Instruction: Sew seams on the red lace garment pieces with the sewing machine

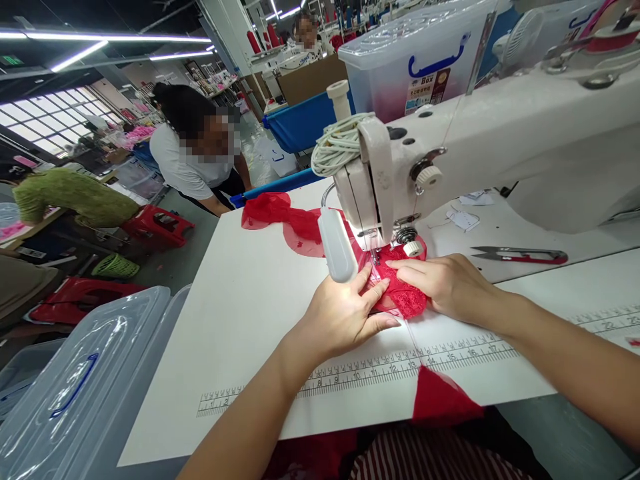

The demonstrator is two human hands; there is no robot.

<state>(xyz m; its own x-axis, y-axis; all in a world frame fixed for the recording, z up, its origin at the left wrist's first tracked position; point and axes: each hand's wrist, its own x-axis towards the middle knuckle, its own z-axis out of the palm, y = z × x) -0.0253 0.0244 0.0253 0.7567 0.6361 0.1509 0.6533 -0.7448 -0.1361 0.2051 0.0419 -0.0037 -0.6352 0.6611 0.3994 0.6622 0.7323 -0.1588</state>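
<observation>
A white sewing machine [500, 133] stands on the white table [250, 313]. Red lace fabric [407, 300] lies under its needle area, and more red fabric [280, 213] trails behind the machine. My left hand [345, 313] rests on the lace just left of the needle, fingers pinched together on it beside a small white lamp [336, 245]. My right hand [447, 283] lies flat on the lace from the right, fingers stretched toward the presser foot. A red strip [440, 393] hangs over the table's front edge.
Red-handled thread snips [520, 254] lie right of the machine. A ruler scale [400, 363] runs along the table front. Clear plastic storage boxes sit at lower left [75, 387] and behind the machine [415, 60]. A person [195, 147] bends over beyond the table's far left corner.
</observation>
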